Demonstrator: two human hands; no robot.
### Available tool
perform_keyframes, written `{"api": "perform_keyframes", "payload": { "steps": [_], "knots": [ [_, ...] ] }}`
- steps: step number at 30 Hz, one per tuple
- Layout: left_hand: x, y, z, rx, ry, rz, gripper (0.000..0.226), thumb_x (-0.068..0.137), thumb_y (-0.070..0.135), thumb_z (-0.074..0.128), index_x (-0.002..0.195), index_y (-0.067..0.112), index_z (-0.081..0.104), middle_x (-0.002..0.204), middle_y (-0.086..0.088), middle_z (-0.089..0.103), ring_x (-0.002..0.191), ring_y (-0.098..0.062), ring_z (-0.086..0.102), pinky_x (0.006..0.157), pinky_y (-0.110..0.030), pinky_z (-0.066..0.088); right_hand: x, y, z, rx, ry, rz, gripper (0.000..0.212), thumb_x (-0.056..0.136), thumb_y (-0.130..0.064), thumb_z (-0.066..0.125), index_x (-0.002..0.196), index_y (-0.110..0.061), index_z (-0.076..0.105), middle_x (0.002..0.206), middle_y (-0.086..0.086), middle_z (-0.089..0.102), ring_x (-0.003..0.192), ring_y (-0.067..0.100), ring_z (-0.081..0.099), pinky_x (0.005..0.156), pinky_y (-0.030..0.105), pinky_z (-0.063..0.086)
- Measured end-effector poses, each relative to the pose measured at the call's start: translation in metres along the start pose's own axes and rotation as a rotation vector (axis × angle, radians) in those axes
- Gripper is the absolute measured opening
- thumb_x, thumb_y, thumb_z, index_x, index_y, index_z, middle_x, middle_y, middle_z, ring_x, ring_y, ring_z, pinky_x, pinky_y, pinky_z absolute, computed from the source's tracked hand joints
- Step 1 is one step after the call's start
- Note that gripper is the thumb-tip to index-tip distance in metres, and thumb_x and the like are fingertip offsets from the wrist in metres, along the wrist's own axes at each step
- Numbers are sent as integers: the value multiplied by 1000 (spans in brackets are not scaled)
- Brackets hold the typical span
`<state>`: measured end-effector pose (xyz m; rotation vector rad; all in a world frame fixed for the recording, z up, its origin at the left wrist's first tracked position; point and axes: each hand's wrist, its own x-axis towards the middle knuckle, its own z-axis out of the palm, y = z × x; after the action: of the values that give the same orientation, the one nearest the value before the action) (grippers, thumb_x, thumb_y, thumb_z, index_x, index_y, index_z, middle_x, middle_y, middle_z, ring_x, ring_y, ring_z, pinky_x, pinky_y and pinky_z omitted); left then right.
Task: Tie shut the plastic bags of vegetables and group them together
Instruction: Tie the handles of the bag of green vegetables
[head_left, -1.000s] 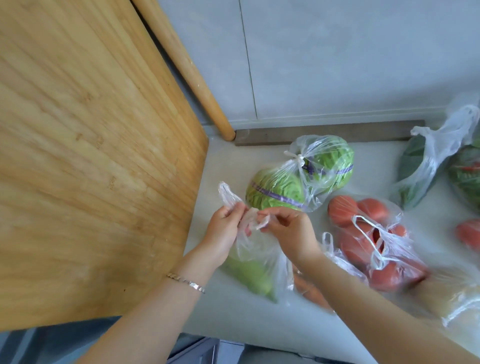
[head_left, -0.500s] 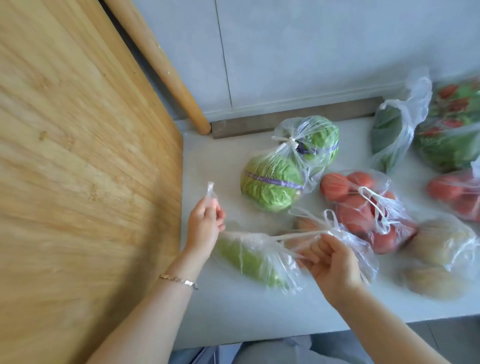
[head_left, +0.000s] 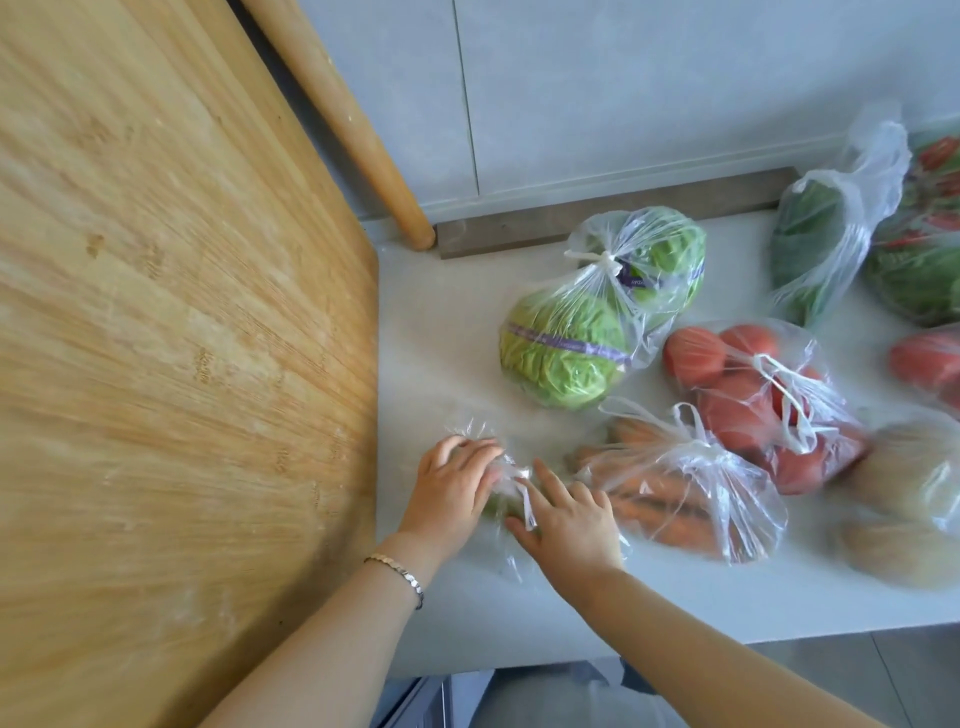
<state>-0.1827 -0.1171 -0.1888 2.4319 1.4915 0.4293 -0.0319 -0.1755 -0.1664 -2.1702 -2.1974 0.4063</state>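
Just left of the tied carrot bag (head_left: 685, 499) on the pale counter (head_left: 441, 332), both hands press on a small green-vegetable bag (head_left: 506, 501), the left hand (head_left: 452, 488) curled over its knotted top, the right hand (head_left: 569, 522) flat with fingers spread.

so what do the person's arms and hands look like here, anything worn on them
Both forearms are bare, with no sleeves in view. The left hand has a thin silver-coloured chain bracelet of small flat links around its wrist. The right hand wears nothing that shows: no watch, band or glove. No rings can be made out on either hand, though the fingers are slightly blurred.
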Motion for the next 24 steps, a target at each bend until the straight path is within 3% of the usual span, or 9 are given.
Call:
{"api": "perform_keyframes", "payload": {
  "steps": [4, 7, 9, 12, 14, 17, 19, 21, 24],
  "knots": [
    [-3, 5, 7, -3, 19, -34, 30, 91, 34, 36, 102, 23, 61, 107, 12, 68, 104, -12, 41, 86, -26, 28, -1, 0, 1, 5, -28, -19, 48, 72, -53, 36, 91, -26, 70, 99, -4, 72, 59, 24, 65, 54, 31, 51],
    [-1, 5, 8, 7, -3, -34, 30, 91, 35, 35, 97, 23, 62, 104, 12, 69, 102, -11, 42, 84, -25, 28, 2, 2, 0, 31, -44, -7, 45, 72, -52, 40, 94, -25, 68, 99, -3, 72, 60, 25, 66, 54, 32, 51],
    [4, 3, 8, -19, -43, -45, 38, 91, 40, 31, 99, 21, 64, 104, 11, 69, 103, -13, 44, 84, -24, 26, 3, 4, -2, 167, -76, 16, 38, 76, -48, 53, 105, -25, 64, 109, 1, 67, 79, 28, 67, 68, 38, 53],
    [13, 4, -5, -347, -77, -247, 51, 92, 45, 25, 102, 16, 66, 101, 1, 69, 99, -17, 54, 90, -28, 39, 3, 16, -16, 500, -62, 138, 32, 89, -27, 55, 118, -15, 57, 123, 6, 51, 106, 27, 57, 92, 34, 44],
    [24, 12, -23, -577, 42, -533, 43, 98, 33, 28, 91, 11, 64, 91, -4, 68, 85, -18, 59, 77, -32, 48, 3, 23, -36, 695, 7, 210, 20, 90, -16, 51, 102, -5, 64, 109, 5, 54, 97, 22, 58, 85, 22, 43],
    [43, 22, -47, -1039, 296, -958, 39, 100, 26, 27, 73, 13, 52, 62, -1, 54, 56, -14, 50, 60, -26, 47, 9, 26, -79, 1227, 9, 387, 21, 89, -24, 49, 87, -12, 67, 101, -2, 63, 83, 7, 58, 69, 7, 41],
    [56, 26, -62, -1398, 390, -1024, 38, 100, 27, 26, 67, 16, 41, 46, 5, 38, 43, -9, 35, 58, -27, 50, 17, 24, -103, 1701, -63, 374, 34, 84, -26, 40, 68, -18, 69, 102, 4, 67, 91, 10, 60, 82, 18, 44],
    [67, 31, -73, -1478, 386, -1006, 38, 100, 30, 26, 64, 19, 33, 43, 9, 27, 40, -8, 23, 42, -19, 40, 26, 25, -122, 2067, -116, 286, 47, 90, -25, 31, 59, -17, 65, 79, 9, 69, 88, 21, 63, 92, 34, 43],
    [76, 41, -85, -1290, 314, -887, 39, 99, 30, 30, 62, 19, 32, 41, 11, 26, 33, -4, 21, 33, -15, 18, 35, 19, -132, 2192, -174, 255, 33, 92, -34, 31, 85, -14, 57, 46, -4, 39, 45, 15, 42, 57, 27, 47]
  ]
}}
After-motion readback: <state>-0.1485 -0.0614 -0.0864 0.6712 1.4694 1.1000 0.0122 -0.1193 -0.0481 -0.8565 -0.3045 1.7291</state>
